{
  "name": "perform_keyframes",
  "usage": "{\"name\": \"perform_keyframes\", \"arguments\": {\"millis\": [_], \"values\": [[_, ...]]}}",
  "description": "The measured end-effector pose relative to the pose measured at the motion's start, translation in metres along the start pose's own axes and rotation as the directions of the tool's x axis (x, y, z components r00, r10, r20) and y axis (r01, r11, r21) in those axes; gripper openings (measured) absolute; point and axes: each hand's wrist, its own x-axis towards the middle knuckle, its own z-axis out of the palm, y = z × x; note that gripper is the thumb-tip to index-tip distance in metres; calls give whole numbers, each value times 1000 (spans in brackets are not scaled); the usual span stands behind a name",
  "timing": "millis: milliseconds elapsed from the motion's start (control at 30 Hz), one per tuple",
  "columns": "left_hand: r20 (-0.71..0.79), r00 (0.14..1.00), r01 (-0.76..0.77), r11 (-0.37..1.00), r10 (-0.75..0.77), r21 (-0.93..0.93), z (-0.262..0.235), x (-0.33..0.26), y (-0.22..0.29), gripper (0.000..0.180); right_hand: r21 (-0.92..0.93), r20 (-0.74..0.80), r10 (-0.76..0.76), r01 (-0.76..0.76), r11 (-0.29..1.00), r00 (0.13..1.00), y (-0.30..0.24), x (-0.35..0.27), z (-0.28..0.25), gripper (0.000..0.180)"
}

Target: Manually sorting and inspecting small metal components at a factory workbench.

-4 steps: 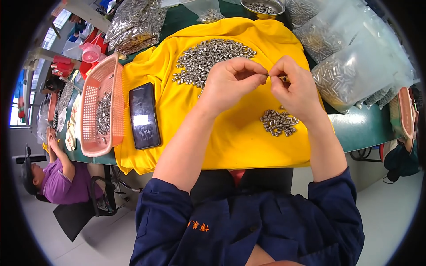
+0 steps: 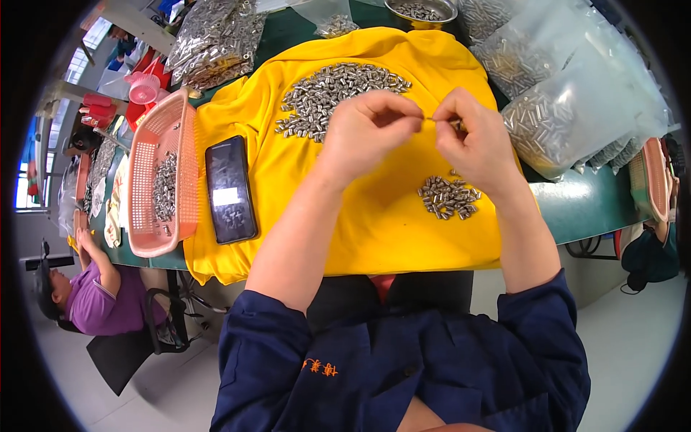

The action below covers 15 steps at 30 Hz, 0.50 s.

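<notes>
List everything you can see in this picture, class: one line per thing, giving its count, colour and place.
cloth: one, yellow, spread over the green table.
big pile of metal pieces: one, silver, far part of the cloth.
small pile of metal pieces: one, silver, under the right hand.
phone: one, black, left edge of the cloth.
basket: one, pink, left of the phone, holding some pieces.
bags of metal pieces: several, clear, on the right.
metal bowl: one, silver, far edge.
seated person: one, purple top, lower left.
left hand: pinching something small with the right hand, above the cloth.
</notes>
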Motion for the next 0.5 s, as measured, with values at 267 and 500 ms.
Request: {"name": "perform_keyframes", "arguments": {"millis": [267,500], "values": [[-28,1000,3,998,-4,-58,-8,6,-3,14,100,-152,72,-58,993,986,13,5,-15,8],[48,999,7,991,0,-133,-1,2,-5,11,177,46,81,-88,980,996,3,1,-2,8]]}}
